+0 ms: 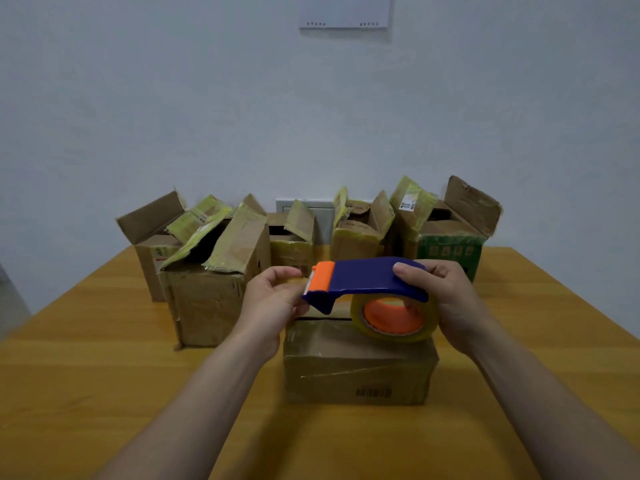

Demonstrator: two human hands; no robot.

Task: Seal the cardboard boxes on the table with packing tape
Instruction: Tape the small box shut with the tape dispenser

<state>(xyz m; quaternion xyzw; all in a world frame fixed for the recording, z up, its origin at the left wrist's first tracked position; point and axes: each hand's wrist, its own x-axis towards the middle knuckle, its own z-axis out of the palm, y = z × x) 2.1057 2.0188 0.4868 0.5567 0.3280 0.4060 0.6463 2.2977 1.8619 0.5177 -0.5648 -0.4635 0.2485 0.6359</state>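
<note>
A yellow wooden desk (86,375) stands against a pale wall. Near its front edge lies a closed cardboard box (356,368). Above it, the right hand (446,303) has its fingers clamped on the blue tape dispenser (367,282); the left hand (273,299) pinches at its orange cutter end. Open boxes (214,271) line the desk's far edge.

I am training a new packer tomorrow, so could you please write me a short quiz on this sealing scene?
1. True or false: the right hand holds the blue tape dispenser.
2. What are the left hand fingers doing?
A. Pinching at the dispenser's orange cutter end
B. Resting flat on the table
C. Folding a flap of a rear box
3. How do the flaps of the near box differ from those of the rear boxes?

Key:
1. True.
2. A.
3. The near box's flaps are folded down; the rear boxes' flaps stand open.
</note>
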